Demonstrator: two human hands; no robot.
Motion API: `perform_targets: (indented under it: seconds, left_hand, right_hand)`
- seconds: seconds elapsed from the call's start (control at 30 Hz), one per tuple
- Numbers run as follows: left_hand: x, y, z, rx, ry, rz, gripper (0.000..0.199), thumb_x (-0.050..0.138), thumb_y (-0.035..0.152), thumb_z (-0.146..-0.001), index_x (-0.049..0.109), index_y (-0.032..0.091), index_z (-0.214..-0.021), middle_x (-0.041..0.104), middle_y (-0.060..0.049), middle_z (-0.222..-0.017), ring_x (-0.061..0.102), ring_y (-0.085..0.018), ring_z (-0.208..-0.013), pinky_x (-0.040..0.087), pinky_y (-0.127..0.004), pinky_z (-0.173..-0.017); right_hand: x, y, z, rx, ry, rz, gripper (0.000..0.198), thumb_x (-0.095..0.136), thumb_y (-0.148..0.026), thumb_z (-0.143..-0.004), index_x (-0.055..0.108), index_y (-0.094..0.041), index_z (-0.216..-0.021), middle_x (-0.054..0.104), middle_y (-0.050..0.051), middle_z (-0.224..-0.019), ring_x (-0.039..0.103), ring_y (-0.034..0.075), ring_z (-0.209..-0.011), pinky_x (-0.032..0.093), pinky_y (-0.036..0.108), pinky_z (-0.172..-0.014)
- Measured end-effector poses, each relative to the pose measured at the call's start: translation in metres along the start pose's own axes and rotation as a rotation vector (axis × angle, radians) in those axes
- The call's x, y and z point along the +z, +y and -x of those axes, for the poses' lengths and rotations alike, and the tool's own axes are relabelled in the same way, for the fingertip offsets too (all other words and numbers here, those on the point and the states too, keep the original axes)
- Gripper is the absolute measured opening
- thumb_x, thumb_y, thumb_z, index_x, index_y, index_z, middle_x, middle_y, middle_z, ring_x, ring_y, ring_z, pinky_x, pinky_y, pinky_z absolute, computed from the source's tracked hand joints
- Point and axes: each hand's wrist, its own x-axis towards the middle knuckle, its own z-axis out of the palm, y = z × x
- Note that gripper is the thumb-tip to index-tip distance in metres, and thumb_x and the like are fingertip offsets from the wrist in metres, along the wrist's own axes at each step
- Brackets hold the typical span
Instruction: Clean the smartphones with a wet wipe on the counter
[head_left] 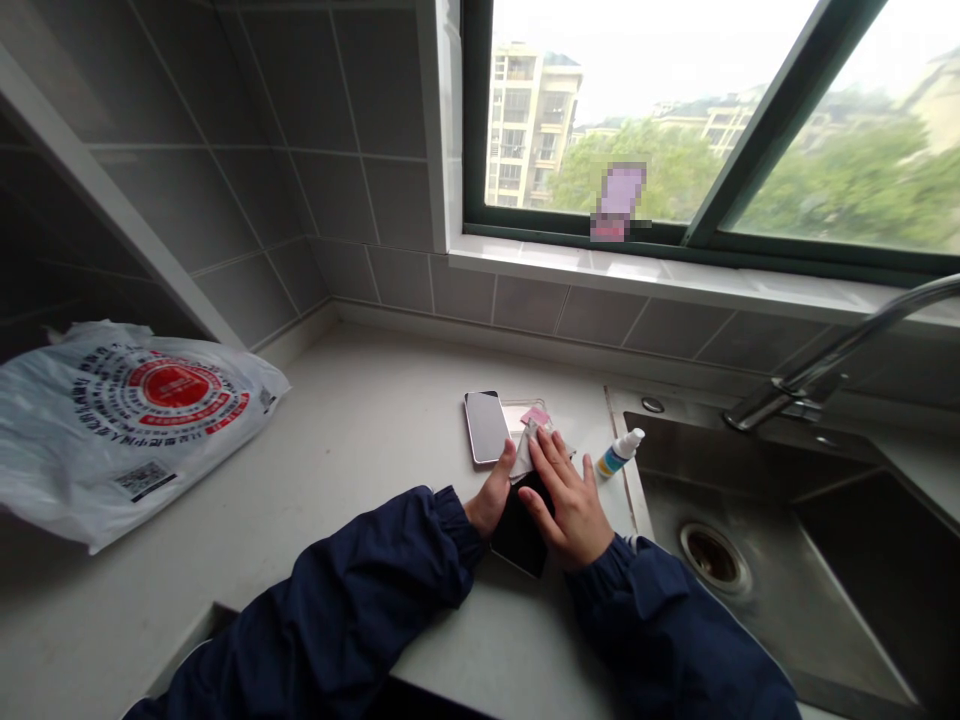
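Observation:
A black phone (519, 535) lies flat on the light countertop (360, 450) near its front edge. My left hand (489, 500) grips the phone's left side. My right hand (568, 495) lies flat on the phone and presses a small grey cloth (523, 455) onto its screen with the fingertips. Just beyond lies a second phone (485, 426) with a pale frame, screen up. Beside it rests a clear packet (531, 412) with a pink tab. A small spray bottle (619, 452) with a blue and yellow label lies right of my right hand.
A steel sink (757, 520) with a drain (712, 556) sits to the right, its faucet (832, 360) arching overhead. A white plastic bag with red print (127, 420) lies at the left. Grey tiled walls and a window sill (675, 270) bound the back.

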Motion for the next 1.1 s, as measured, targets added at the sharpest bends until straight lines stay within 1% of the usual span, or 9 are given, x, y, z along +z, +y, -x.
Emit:
perform_targets:
  seconds: [0.17,0.37,0.5,0.6,0.7,0.8,0.87,0.97,1.1]
  left_hand:
    - [0.000,0.000,0.001,0.016,0.134,0.036,0.059,0.037,0.054,-0.097,0.061,0.010,-0.129,0.065,-0.014,-0.128,0.045,-0.026,-0.137,0.021,-0.038,-0.121]
    - [0.003,0.009,-0.001,0.007,0.303,0.076,0.069,0.033,0.062,-0.095,0.067,0.004,-0.109,0.072,-0.020,-0.105,0.062,-0.029,-0.118,0.037,-0.040,-0.112]
    - [0.001,0.012,0.001,-0.129,0.246,0.093,0.089,0.030,0.078,-0.086,0.066,0.001,-0.111,0.072,-0.023,-0.096,0.067,-0.033,-0.106,0.046,-0.045,-0.103]
    - [0.002,0.014,0.002,-0.085,0.272,0.074,0.089,0.032,0.078,-0.085,0.064,0.000,-0.115,0.073,-0.022,-0.092,0.070,-0.031,-0.096,0.049,-0.043,-0.098]
    - [0.005,0.018,0.003,-0.047,0.305,0.059,0.088,0.031,0.075,-0.087,0.060,0.001,-0.124,0.073,-0.021,-0.097,0.070,-0.028,-0.094,0.050,-0.038,-0.096]
    - [0.005,0.024,0.005,-0.045,0.267,0.052,0.094,0.032,0.080,-0.084,0.055,0.003,-0.133,0.072,-0.020,-0.103,0.070,-0.026,-0.092,0.051,-0.036,-0.092]
    - [0.004,0.029,0.005,-0.043,0.226,0.052,0.096,0.027,0.082,-0.082,0.053,0.006,-0.136,0.071,-0.019,-0.105,0.070,-0.028,-0.090,0.052,-0.039,-0.089]
    - [0.001,0.034,0.005,-0.080,0.183,0.010,0.102,0.017,0.086,-0.080,0.056,0.007,-0.132,0.071,-0.020,-0.104,0.071,-0.031,-0.080,0.053,-0.044,-0.079]
    - [-0.003,0.039,0.004,-0.089,0.177,-0.053,0.106,0.015,0.088,-0.077,0.060,0.004,-0.124,0.069,-0.023,-0.107,0.070,-0.033,-0.073,0.052,-0.044,-0.071]
  right_hand:
    - [-0.003,-0.003,0.000,-0.075,-0.064,-0.020,0.063,0.038,-0.040,-0.101,0.010,-0.032,-0.157,0.026,0.009,-0.159,0.026,0.034,-0.147,0.020,0.074,-0.109]
    - [-0.009,-0.008,0.000,-0.172,-0.131,-0.090,0.054,0.042,-0.039,-0.100,0.033,-0.028,-0.152,0.036,0.009,-0.155,0.031,0.032,-0.145,0.016,0.070,-0.113]
    - [-0.017,-0.011,-0.001,-0.246,-0.167,-0.153,0.048,0.048,-0.037,-0.098,0.046,-0.025,-0.144,0.046,0.010,-0.149,0.037,0.031,-0.142,0.013,0.064,-0.117]
    - [-0.023,-0.013,-0.001,-0.290,-0.154,-0.214,0.044,0.053,-0.035,-0.096,0.053,-0.023,-0.138,0.053,0.010,-0.143,0.042,0.029,-0.139,0.012,0.059,-0.119]
    - [-0.028,-0.016,-0.001,-0.326,-0.135,-0.266,0.040,0.056,-0.031,-0.092,0.059,-0.024,-0.132,0.059,0.008,-0.137,0.047,0.027,-0.136,0.007,0.055,-0.121]
    - [-0.031,-0.020,-0.001,-0.354,-0.141,-0.300,0.039,0.057,-0.026,-0.090,0.061,-0.025,-0.128,0.062,0.005,-0.134,0.048,0.025,-0.135,0.002,0.053,-0.122]
    - [-0.032,-0.023,-0.001,-0.370,-0.147,-0.313,0.040,0.057,-0.025,-0.089,0.061,-0.026,-0.128,0.062,0.004,-0.134,0.047,0.025,-0.136,-0.001,0.053,-0.123]
    - [-0.034,-0.026,-0.001,-0.393,-0.162,-0.337,0.042,0.057,-0.024,-0.087,0.061,-0.026,-0.129,0.062,0.003,-0.135,0.046,0.025,-0.137,-0.003,0.055,-0.122]
    - [-0.036,-0.028,-0.002,-0.420,-0.177,-0.366,0.043,0.058,-0.023,-0.085,0.062,-0.026,-0.128,0.064,0.002,-0.132,0.047,0.026,-0.136,-0.003,0.056,-0.122]
